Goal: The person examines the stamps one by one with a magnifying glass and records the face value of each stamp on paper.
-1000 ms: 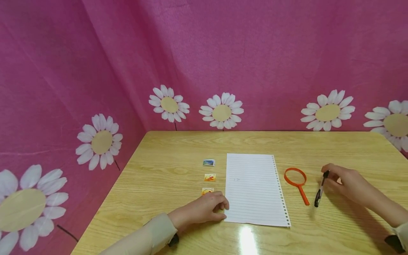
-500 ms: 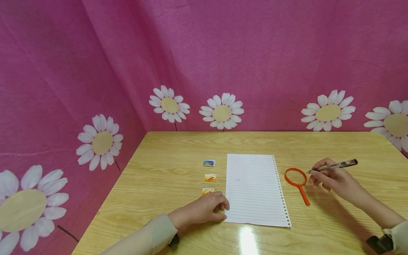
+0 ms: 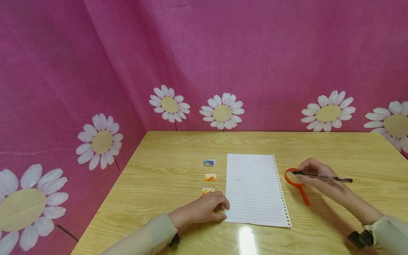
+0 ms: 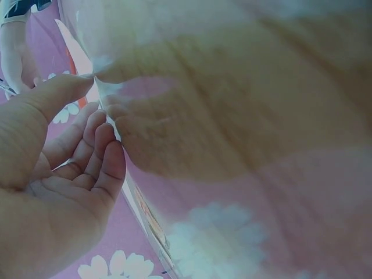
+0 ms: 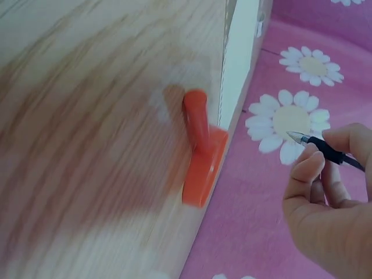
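My right hand (image 3: 323, 177) holds a black gel pen (image 3: 338, 179) between thumb and fingers, raised over the table. In the right wrist view the bare metal tip of the pen (image 5: 317, 143) points left. Below this hand lies an orange magnifying glass (image 3: 304, 196), its ring partly overlapped by the fingers in the head view. A lined sheet of paper (image 3: 255, 198) with small, faint writing near its upper left lies at mid-table. My left hand (image 3: 204, 209) rests with its fingertips on the sheet's left edge. In the left wrist view the left hand (image 4: 75, 157) has relaxed, bent fingers.
Left of the sheet, three stamps stand in a column: a blue-green stamp (image 3: 209, 163), a yellow-and-red stamp (image 3: 210, 177) and another yellow stamp (image 3: 208, 191) close to the left hand. A pink flowered cloth (image 3: 255, 53) hangs behind the wooden table (image 3: 178, 145).
My right hand has turned the pen from hanging tip-down to a writing hold and has moved left, over the magnifying glass. The left hand and the sheet have stayed put.
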Demonstrator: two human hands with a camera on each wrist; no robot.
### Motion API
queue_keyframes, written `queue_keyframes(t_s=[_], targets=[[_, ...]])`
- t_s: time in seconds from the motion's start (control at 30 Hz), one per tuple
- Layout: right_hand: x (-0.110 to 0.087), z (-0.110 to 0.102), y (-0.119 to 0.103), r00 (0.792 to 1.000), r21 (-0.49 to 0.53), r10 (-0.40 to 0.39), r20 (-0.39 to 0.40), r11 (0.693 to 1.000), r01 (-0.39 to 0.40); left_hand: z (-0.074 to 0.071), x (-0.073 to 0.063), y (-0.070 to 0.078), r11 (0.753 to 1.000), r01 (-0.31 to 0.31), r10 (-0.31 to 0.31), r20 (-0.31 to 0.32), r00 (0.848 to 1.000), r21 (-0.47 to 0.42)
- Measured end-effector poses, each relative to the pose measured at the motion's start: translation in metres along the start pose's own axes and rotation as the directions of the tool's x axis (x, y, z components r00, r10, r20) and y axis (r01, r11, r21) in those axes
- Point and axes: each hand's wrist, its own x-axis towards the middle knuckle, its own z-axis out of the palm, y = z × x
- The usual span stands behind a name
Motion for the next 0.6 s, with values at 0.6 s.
queue_keyframes(t_s=[0.6], targets=[[0.018, 0.030, -0.011, 0.996, -0.049, 0.089, 0.008, 0.995, -0.088, -0.001, -0.002, 0.001, 1.000, -0.015, 0.015, -0.001, 1.000, -0.017]])
